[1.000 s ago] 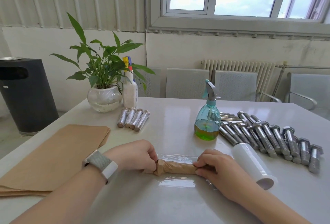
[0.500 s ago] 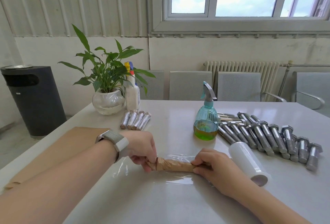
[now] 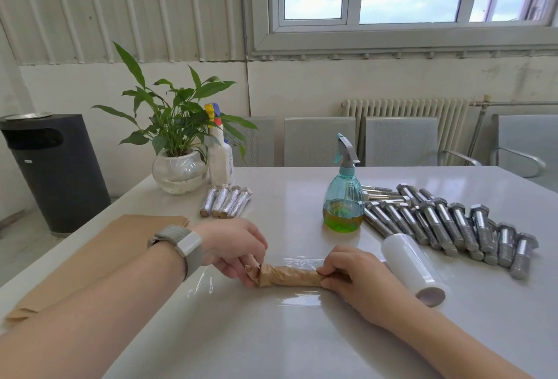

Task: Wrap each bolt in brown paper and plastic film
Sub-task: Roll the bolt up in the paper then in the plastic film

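The pale surface carries a stack of brown paper sheets at left and bare bolts at right. A plastic film sheet lies flat in front, its roll just right. On the film rests the paper-wrapped bolt. Since a second ago the left hand has shifted: its fingers now pinch the twisted paper end, while the right hand grips the other. Film rolling probably comes next.
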